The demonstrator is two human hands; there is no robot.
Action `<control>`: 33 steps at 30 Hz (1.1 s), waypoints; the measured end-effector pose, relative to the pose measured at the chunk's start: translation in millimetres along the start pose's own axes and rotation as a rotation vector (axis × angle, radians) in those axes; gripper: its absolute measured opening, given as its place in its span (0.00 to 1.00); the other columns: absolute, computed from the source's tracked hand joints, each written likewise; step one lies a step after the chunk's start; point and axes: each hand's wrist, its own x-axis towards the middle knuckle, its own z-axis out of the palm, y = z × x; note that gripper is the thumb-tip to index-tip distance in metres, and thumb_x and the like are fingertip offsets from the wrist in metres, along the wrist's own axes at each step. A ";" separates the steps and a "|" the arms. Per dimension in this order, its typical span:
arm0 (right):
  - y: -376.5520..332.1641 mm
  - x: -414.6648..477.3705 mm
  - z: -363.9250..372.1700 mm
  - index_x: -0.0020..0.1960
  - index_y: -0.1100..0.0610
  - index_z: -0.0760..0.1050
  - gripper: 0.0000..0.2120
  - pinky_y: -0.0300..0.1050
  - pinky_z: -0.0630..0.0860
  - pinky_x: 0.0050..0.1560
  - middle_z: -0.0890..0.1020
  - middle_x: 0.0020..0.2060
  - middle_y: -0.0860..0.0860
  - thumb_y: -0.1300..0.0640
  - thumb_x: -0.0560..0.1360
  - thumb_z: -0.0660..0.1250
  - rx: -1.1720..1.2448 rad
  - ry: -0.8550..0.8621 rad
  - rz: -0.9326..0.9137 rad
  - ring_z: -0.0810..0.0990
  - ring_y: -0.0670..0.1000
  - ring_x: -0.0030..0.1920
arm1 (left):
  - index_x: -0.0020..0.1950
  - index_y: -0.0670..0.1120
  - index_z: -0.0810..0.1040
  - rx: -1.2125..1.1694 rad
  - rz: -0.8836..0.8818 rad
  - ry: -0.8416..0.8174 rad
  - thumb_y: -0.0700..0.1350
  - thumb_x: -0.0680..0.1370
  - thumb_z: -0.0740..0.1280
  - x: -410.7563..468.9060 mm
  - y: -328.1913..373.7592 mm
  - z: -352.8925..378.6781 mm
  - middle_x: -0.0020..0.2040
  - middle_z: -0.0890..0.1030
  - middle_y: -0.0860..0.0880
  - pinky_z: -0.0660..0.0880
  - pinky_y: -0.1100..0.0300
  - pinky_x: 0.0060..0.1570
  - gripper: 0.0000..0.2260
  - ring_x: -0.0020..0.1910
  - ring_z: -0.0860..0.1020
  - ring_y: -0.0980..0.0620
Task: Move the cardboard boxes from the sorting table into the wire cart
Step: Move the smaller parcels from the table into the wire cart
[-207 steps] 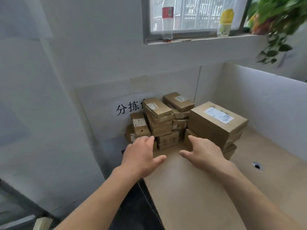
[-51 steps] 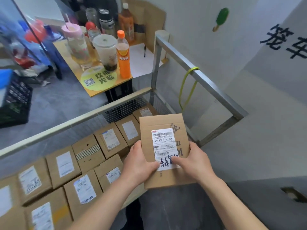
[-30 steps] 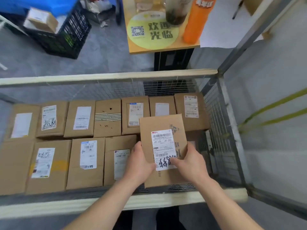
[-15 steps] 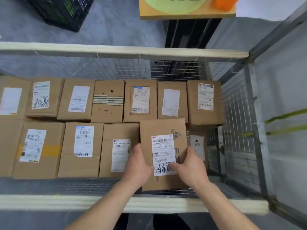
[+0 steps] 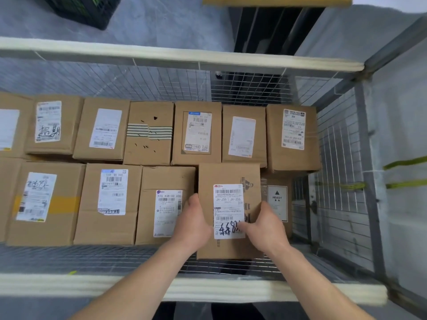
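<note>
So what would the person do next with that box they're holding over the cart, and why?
Probably lower the box straight down and let go. Both hands, left and right, grip its sides above the near row's end, next to the 516 438 box, partly over a lower box marked HEAVY.

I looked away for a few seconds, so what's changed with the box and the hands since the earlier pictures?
Both hands, left hand and right hand, took a box from the table pile, carried it over the cart and lowered it into the front row's right end. Both keep holding it. The other boxes in the cart lie as before.
</note>
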 end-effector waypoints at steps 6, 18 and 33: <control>3.2 31.7 19.2 0.57 0.49 0.67 0.24 0.38 0.72 0.38 0.75 0.47 0.43 0.51 0.70 0.79 0.009 -0.027 -0.007 0.76 0.47 0.45 | 0.74 0.42 0.63 0.146 -0.019 -0.007 0.39 0.75 0.73 25.3 -11.0 6.7 0.69 0.71 0.43 0.76 0.55 0.57 0.30 0.59 0.76 0.45; -1.1 37.0 19.6 0.72 0.51 0.66 0.38 0.46 0.79 0.52 0.79 0.59 0.46 0.53 0.68 0.81 0.035 0.071 -0.057 0.78 0.52 0.60 | 0.73 0.42 0.65 0.132 0.017 0.013 0.38 0.73 0.75 29.2 -19.6 2.9 0.73 0.67 0.43 0.75 0.60 0.51 0.31 0.58 0.77 0.47; -6.3 29.3 12.3 0.77 0.52 0.62 0.43 0.53 0.78 0.60 0.77 0.67 0.50 0.57 0.69 0.81 0.075 0.130 -0.058 0.76 0.54 0.67 | 0.70 0.44 0.67 0.104 0.077 0.054 0.40 0.73 0.76 28.9 -22.1 3.6 0.65 0.70 0.47 0.72 0.61 0.47 0.29 0.51 0.72 0.52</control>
